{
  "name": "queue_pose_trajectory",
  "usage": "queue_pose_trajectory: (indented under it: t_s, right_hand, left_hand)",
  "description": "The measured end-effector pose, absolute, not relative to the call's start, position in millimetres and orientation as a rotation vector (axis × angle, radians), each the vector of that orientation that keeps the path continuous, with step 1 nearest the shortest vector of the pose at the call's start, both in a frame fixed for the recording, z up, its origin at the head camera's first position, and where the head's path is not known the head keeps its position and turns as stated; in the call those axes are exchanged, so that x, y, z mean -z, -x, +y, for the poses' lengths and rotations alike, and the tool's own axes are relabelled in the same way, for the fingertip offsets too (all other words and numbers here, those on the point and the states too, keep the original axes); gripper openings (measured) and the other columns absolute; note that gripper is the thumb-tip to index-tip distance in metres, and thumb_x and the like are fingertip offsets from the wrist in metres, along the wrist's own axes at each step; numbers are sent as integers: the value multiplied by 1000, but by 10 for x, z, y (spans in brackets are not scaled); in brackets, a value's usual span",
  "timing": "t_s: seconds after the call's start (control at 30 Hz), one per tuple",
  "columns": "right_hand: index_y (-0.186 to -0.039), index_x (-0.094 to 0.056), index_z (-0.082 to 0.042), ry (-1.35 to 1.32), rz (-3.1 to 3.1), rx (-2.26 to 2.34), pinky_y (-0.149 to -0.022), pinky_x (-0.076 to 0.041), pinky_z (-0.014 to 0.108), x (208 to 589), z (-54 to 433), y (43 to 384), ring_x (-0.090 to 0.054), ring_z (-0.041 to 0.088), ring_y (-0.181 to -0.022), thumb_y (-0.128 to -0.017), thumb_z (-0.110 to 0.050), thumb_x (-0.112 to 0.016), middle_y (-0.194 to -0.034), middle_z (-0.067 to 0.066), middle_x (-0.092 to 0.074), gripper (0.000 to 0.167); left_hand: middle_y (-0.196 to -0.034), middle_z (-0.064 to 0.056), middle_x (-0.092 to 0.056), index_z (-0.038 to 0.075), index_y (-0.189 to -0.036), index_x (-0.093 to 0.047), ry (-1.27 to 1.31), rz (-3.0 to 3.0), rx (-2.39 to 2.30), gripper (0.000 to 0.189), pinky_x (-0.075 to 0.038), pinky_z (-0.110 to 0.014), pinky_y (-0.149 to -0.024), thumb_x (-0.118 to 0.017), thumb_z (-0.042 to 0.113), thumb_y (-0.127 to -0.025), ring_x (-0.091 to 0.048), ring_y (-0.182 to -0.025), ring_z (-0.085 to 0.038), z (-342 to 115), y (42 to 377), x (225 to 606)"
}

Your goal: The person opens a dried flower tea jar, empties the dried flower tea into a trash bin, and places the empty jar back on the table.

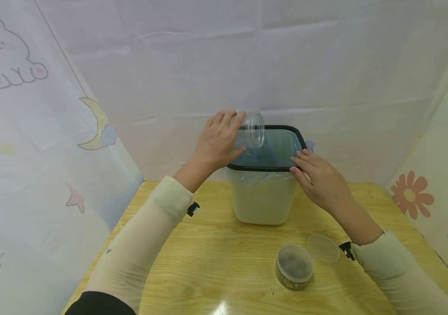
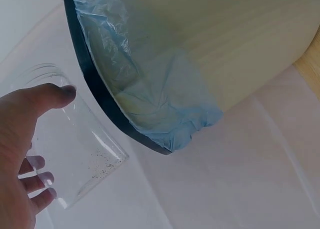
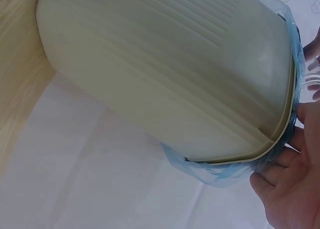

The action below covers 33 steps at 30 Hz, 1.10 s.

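My left hand (image 1: pixel 216 142) grips a clear plastic jar (image 1: pixel 254 130), tipped on its side with its mouth toward the bin's opening. Dark specks cling inside the jar (image 2: pixel 82 144) near one end in the left wrist view. Below it stands a pale waste bin (image 1: pixel 263 199) with a black rim (image 1: pixel 261 168) and a thin blue bag (image 2: pixel 165 99) lining it, folded over the edge. At the bin's right side, my right hand (image 1: pixel 322 181) rests its fingers on the rim and bag, the fingers mostly straight.
On the wooden table (image 1: pixel 200 262), a short round container (image 1: pixel 294 267) with a translucent lid and dark contents stands in front of the bin. A loose translucent lid (image 1: pixel 323 248) lies beside it. Printed cloth (image 1: pixel 188 74) hangs behind the bin and at both sides.
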State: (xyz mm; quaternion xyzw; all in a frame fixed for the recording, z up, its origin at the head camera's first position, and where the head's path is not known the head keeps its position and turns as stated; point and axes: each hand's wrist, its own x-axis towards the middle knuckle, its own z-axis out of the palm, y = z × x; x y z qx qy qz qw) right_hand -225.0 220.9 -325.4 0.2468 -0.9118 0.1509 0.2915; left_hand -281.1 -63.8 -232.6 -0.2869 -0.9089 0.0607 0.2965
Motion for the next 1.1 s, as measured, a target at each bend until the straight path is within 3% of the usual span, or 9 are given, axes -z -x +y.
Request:
queue_pose_trajectory:
  t_s: [0.43,1.1]
  right_hand:
    - [-136,-62,1,-676,-2385,-416,-112,-39,56,3287,2247,2261,-48,40,-137,-101,-23,-63,-141,23,-58,42]
    - [-134,-64,1,-684,-2381,-415,-111,-39,57,3276,2264,2295,-49,40,-136,-100,-19,-64,-139,23,-59,40]
  left_hand:
    - [-145,-13,-46,8,-155,-32,740,-2395,-31,94,-41,-45,-109,-78,51,-85,-44,-133,-30,-745,2726,2365]
    - [-147,-12,-45,9,-155,-34,750,-2384,220,95,-40,-45,-112,-80,49,-83,-43,-135,-30,-875,2496,2378]
